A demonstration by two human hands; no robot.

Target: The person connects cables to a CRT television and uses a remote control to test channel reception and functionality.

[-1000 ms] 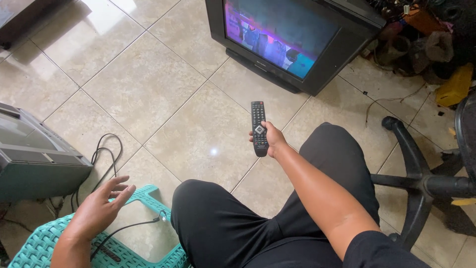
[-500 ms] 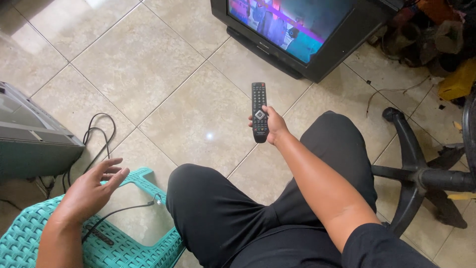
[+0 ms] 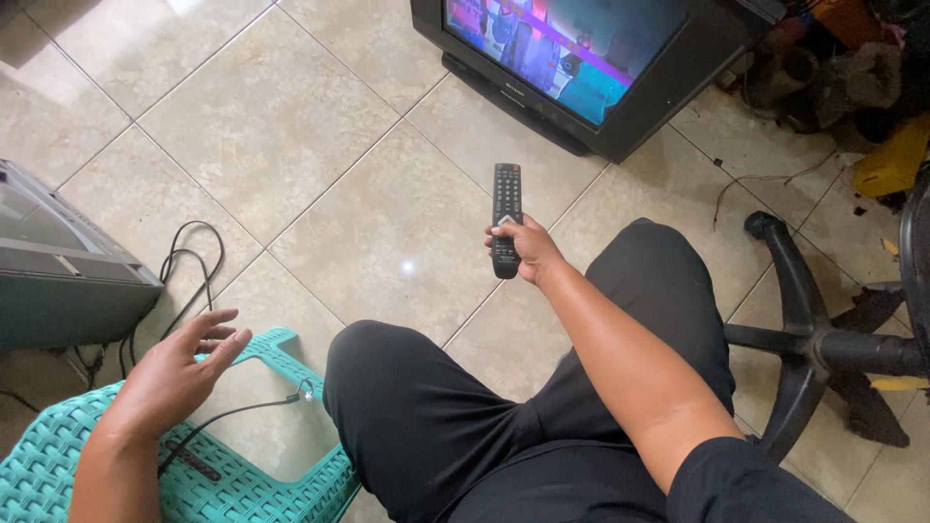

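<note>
At the far left sits a grey box-shaped machine (image 3: 58,266) on the tiled floor (image 3: 291,145). Black cables (image 3: 189,276) lie curled just beside it. Below them is a teal plastic stool (image 3: 281,484) with a woven look, and a thin black cord (image 3: 232,415) runs over it.

The person's left hand (image 3: 179,373) floats above the stool. Its fingers are spread loose and it holds nothing. The hand is near the cord but it is hard to tell if it touches it.

In the middle are the person's knees in black trousers (image 3: 436,426). Above the knees, the right hand (image 3: 528,250) is wrapped around the lower end of a black remote control (image 3: 507,218), with the thumb on the buttons. The remote is long and thin. Its long side runs up and down in the picture, and its top end points away from the person toward the black television (image 3: 620,87), which shows a bright purple and blue picture.

At the right is the black base of a swivel chair (image 3: 814,339).

Since half a second ago, the remote points the same way. The left hand has slid a little lower over the stool, and the view has tipped down a bit.
</note>
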